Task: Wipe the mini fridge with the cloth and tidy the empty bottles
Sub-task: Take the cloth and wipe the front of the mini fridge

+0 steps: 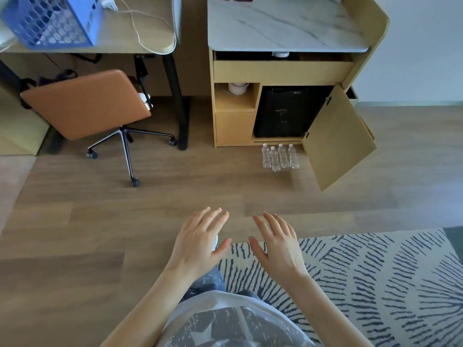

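A black mini fridge (288,111) sits shut inside a wooden cabinet (235,126), whose door (338,141) hangs open to the right. Several clear empty bottles (280,156) with white caps stand upright in a row on the floor just in front of the fridge. My left hand (200,244) and my right hand (278,244) hover side by side, palms down, fingers spread, holding nothing, well short of the bottles. No cloth is in view.
An orange swivel chair (85,103) stands at the left under a desk (140,43) that holds a blue basket (52,21) and a white cable. A marble-look counter (285,26) tops the cabinet. A patterned rug (375,284) covers the floor at the lower right.
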The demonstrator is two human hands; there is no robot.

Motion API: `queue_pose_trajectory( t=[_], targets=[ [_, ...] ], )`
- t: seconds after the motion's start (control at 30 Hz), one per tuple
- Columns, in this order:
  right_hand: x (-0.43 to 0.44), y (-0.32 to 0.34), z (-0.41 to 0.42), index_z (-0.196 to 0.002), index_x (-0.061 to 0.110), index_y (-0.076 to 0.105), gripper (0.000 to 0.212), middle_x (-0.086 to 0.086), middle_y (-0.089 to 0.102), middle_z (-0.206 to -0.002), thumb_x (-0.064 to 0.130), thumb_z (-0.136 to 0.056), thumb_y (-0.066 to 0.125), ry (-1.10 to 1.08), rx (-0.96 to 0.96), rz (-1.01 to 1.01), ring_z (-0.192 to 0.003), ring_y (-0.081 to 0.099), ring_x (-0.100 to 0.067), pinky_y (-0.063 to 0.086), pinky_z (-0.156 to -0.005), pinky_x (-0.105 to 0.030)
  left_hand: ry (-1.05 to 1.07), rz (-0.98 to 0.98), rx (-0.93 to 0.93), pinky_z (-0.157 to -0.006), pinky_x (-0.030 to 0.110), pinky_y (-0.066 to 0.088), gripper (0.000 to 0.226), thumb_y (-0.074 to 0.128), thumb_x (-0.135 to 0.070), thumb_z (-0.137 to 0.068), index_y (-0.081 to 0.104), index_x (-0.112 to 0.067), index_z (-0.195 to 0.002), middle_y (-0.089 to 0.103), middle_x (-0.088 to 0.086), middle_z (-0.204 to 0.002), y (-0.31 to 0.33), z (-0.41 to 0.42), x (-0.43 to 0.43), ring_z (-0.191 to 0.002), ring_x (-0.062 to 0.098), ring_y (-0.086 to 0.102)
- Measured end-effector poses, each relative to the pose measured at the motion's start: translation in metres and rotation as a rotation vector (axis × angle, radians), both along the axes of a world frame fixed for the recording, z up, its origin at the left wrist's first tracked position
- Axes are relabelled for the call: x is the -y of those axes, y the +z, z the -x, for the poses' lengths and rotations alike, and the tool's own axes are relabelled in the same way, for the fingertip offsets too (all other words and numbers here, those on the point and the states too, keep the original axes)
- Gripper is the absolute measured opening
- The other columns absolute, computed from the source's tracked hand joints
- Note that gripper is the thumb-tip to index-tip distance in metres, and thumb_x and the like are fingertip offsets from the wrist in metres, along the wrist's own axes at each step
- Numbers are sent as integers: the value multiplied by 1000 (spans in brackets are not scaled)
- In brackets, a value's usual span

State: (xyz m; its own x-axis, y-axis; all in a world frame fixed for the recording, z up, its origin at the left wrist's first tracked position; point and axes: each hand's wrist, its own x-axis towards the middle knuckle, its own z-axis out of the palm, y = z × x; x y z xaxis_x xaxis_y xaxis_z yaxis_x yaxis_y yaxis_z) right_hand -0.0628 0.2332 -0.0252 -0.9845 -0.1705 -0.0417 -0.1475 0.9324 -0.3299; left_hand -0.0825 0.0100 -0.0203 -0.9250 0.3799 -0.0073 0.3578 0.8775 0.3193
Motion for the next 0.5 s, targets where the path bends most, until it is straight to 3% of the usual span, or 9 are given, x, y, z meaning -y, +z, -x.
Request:
queue_pose_trajectory(
  t=[0.5],
  targets=[
    [65, 25, 266, -134, 17, 57, 51, -2, 62, -133, 44, -92, 44, -39, -154, -65, -125, 56, -34, 44, -103, -55, -75, -7, -74, -115, 44, 35, 60, 38, -54, -96, 53, -19, -143, 55, 2, -144, 26, 285, 64, -137, 26, 47]
  ],
)
